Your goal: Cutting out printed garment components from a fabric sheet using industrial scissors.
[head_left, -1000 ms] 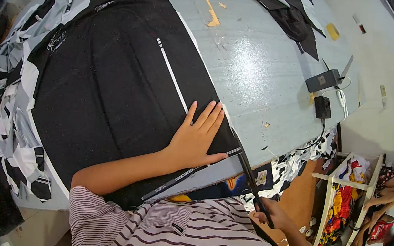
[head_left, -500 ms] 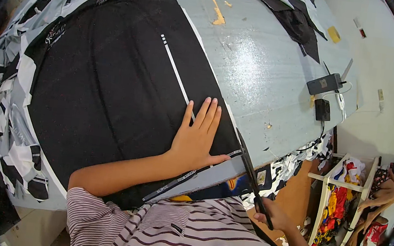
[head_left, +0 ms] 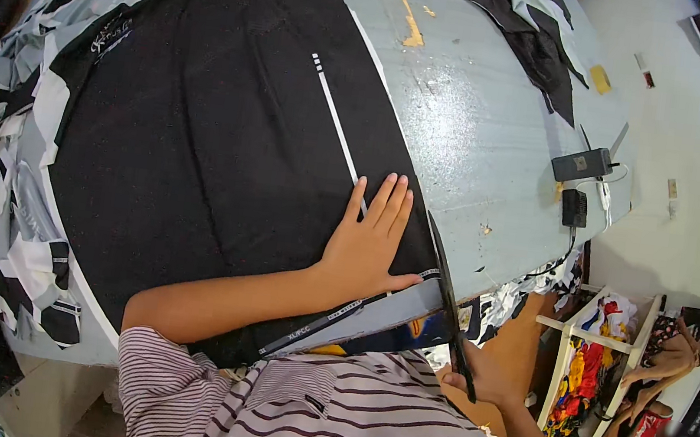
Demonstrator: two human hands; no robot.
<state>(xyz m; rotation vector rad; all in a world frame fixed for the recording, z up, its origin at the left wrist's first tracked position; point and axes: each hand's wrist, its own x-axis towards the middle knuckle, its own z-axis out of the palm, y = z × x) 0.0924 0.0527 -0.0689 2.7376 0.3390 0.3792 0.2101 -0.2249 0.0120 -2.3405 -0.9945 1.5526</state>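
A large black fabric panel (head_left: 231, 117) with a white stripe and white margins lies spread over the grey table. My left hand (head_left: 363, 251) rests flat on its right part, fingers stretched beside the stripe's lower end. In my right hand (head_left: 483, 376) is a pair of long dark scissors (head_left: 448, 296). Their blades point away from me, along the panel's right edge just beyond my left thumb. I cannot make out how far apart the blades are. A narrow printed band (head_left: 310, 329) runs along the panel's near edge, close to my body.
Grey, white and black fabric scraps (head_left: 1, 176) are heaped at the left. Another dark fabric piece (head_left: 529, 44) lies at the far right of the table (head_left: 441, 116), above a black power adapter (head_left: 582, 165). A wooden rack (head_left: 562, 376) holds colourful cloth; a person (head_left: 669, 358) is beside it.
The scissors stand more upright in view, closer along the panel's right edge. My left hand stays flat on the panel; both appear further right as the view shifts.
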